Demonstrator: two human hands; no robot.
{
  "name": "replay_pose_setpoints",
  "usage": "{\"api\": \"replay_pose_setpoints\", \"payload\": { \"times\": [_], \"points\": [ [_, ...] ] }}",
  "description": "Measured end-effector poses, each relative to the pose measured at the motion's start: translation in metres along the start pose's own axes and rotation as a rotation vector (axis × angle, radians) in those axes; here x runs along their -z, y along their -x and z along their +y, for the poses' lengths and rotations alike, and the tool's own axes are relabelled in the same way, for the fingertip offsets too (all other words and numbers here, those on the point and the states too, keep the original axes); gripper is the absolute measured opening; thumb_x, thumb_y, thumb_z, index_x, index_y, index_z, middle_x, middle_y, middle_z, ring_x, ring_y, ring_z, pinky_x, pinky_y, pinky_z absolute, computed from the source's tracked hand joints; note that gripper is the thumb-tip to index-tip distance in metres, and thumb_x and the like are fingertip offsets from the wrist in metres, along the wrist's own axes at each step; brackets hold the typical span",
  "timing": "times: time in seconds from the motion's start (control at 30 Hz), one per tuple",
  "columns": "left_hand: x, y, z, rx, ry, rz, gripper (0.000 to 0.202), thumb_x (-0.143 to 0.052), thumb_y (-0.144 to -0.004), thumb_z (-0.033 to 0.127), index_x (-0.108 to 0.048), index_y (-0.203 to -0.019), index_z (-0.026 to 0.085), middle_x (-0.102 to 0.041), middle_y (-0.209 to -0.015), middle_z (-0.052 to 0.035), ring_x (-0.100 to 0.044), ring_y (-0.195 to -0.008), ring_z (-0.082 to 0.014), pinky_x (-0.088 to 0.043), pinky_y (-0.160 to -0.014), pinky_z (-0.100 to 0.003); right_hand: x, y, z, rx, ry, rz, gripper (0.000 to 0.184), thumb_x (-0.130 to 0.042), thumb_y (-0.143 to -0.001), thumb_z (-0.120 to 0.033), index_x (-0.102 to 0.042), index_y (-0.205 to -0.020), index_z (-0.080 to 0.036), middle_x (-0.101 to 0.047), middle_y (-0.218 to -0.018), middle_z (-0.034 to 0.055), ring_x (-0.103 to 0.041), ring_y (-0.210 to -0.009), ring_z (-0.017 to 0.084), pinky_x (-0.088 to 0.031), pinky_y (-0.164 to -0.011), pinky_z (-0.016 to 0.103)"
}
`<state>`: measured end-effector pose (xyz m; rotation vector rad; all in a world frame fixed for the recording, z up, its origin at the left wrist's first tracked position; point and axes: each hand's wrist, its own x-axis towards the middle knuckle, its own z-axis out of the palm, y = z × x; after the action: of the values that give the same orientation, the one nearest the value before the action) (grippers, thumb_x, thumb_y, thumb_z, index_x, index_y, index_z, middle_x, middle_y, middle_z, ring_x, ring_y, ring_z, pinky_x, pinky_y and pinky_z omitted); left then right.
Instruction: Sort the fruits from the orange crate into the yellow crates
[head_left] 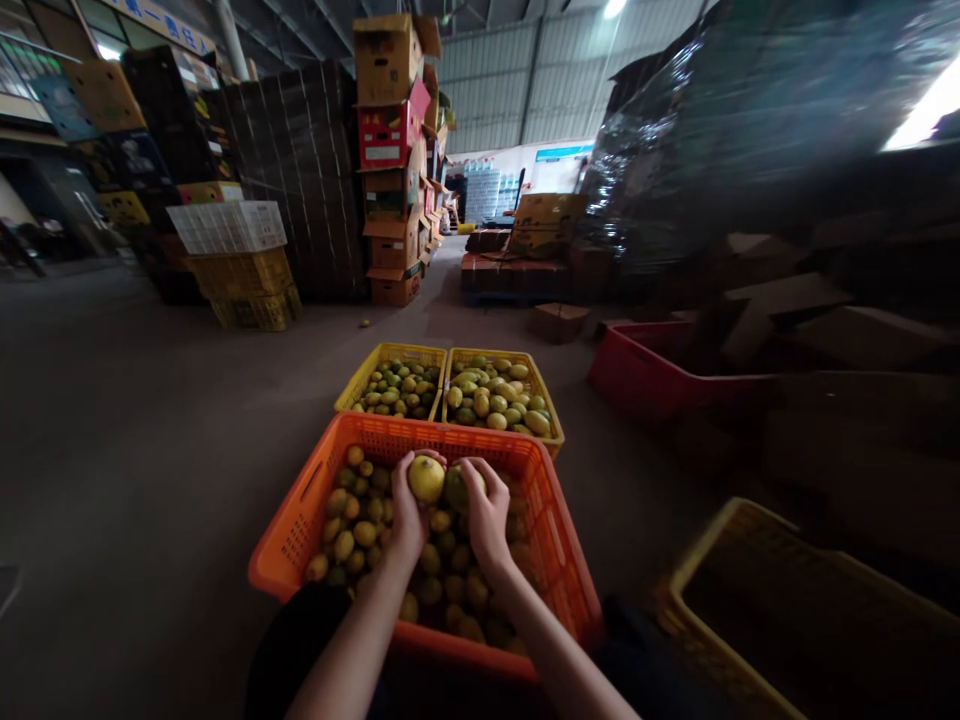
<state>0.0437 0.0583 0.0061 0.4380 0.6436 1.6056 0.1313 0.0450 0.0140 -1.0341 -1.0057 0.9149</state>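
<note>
My left hand (pixel 409 500) is curled around a yellow lemon (pixel 427 480), which shows its rounded end upward. Beside it, my right hand (pixel 487 505) grips a darker green lemon (pixel 456 490), partly covered by my fingers. Both hands are held close together above an orange crate (pixel 292 505), with the two fruits nearly touching. Many yellow to green lemons (pixel 365 533) lie in this crate, some hidden under my forearms. Just beyond its far rim stand two yellow crates side by side, the left one (pixel 411 350) with greener fruit and the right one (pixel 553 405) with yellower fruit.
A yellow crate (pixel 720 630) sits at my lower right, its inside dark. Further back on the right is a red bin (pixel 637 375) near loose cardboard. Stacked cartons (pixel 386 200) and white and yellow crates (pixel 229 228) stand behind. One small fruit (pixel 364 323) lies on the floor.
</note>
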Motion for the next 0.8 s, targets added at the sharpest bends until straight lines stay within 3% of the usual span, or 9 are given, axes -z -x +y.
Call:
{"api": "replay_pose_setpoints", "payload": {
  "times": [0.23, 0.57, 0.8],
  "points": [
    [0.0034, -0.0014, -0.0004, -0.036, -0.104, 0.036, 0.023, -0.055, -0.07, 0.035, -0.065, -0.066, 0.014, -0.062, -0.065, -0.0005, -0.056, -0.061, -0.012, -0.041, -0.061, -0.022, 0.0022, -0.0039, -0.0055, 0.015, -0.045, 0.063, 0.029, -0.051, -0.076, -0.041, -0.064, -0.063, -0.019, -0.063, -0.066, 0.0014, -0.055, -0.068, 0.017, -0.043, -0.066, 0.026],
    [0.0018, -0.0009, -0.0061, -0.067, -0.082, 0.065, 0.025, -0.051, -0.072, 0.034, -0.063, -0.061, 0.015, -0.061, -0.063, -0.0008, -0.056, -0.061, -0.0122, -0.041, -0.063, -0.022, 0.0025, -0.0033, -0.0079, 0.034, -0.087, 0.057, 0.027, -0.051, -0.079, -0.036, -0.065, -0.065, -0.018, -0.064, -0.067, 0.0013, -0.055, -0.067, 0.017, -0.043, -0.066, 0.026],
    [-0.001, -0.0047, -0.0011, -0.023, -0.061, 0.068, 0.034, -0.048, -0.076, 0.039, -0.066, -0.061, 0.013, -0.064, -0.063, -0.0043, -0.063, -0.073, -0.0176, -0.046, -0.075, -0.027, 0.001, -0.0045, -0.0078, 0.016, -0.071, 0.083, 0.026, -0.052, -0.076, -0.038, -0.064, -0.064, -0.019, -0.064, -0.067, 0.0005, -0.054, -0.067, 0.016, -0.044, -0.066, 0.026]
  ]
}}
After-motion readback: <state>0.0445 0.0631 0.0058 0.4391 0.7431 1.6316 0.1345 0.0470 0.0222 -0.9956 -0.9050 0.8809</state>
